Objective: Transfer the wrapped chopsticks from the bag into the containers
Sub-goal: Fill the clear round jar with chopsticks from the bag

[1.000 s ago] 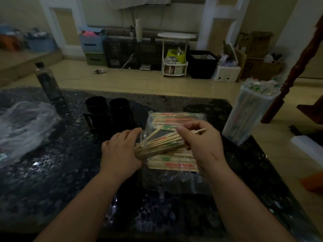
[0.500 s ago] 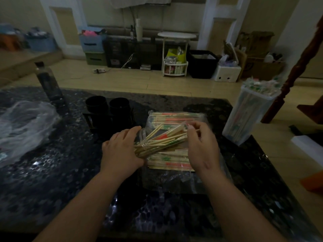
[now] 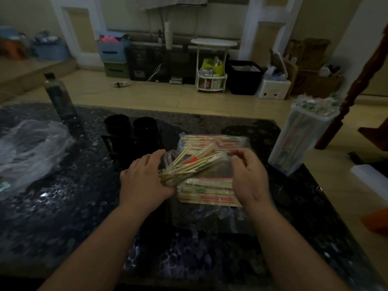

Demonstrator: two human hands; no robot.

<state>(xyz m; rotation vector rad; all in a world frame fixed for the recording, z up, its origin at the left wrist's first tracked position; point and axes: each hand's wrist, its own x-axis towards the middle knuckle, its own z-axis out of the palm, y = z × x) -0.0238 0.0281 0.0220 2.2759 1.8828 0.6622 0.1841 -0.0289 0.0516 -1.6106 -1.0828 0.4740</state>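
My left hand (image 3: 144,179) grips one end of a fanned bundle of wrapped chopsticks (image 3: 193,162), held just above the table. A clear round plastic rim (image 3: 168,157) shows beside its fingers. My right hand (image 3: 249,175) hovers at the bundle's other end with loosely curled fingers that hold nothing. Under both hands lies the clear bag (image 3: 210,215) with a pile of wrapped chopsticks (image 3: 207,192). Two black cups (image 3: 130,129) stand behind my left hand. A tall clear container (image 3: 298,143) packed with wrapped chopsticks stands at the right table edge.
A dark bottle (image 3: 59,97) stands at the back left of the dark speckled table (image 3: 73,206). A crumpled clear plastic bag (image 3: 29,148) lies at the far left. A wooden post (image 3: 357,87) rises beyond the right edge.
My right hand has let go of the bundle's tips and drawn a little to the right. My left hand keeps its grip, and the bundle has fanned out.
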